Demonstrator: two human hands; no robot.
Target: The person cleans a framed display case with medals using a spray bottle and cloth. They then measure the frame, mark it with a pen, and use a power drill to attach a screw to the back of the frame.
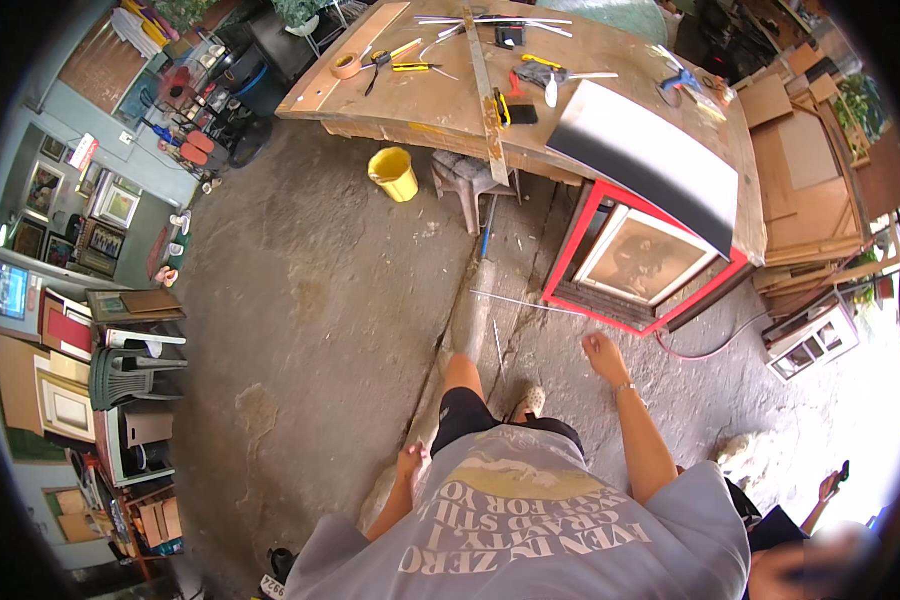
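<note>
My right hand point(602, 355) hangs just below the lower edge of a red picture frame point(621, 319), apart from it. Its fingers are loosely curled in, with nothing visible in them. Inside the red frame sits a white-bordered picture point(638, 258) in brownish tones; a black-and-white sheet point(660, 150) covers its top side. Near my right hand, a thin pale strip point(528, 301) runs across the floor toward the frame. My left hand point(412, 460) is down beside my shirt and shorts, its fingers too small and partly hidden to read.
Ahead stands a wooden worktable point(425, 100) with a long metal ruler point(482, 85), tape roll point(346, 66), scissors point(378, 68), cutters and a brush point(520, 108). A stool point(467, 190) and yellow bucket point(393, 175) stand before it. Stacked chairs point(130, 375) line the left; another person point(810, 550) is at lower right.
</note>
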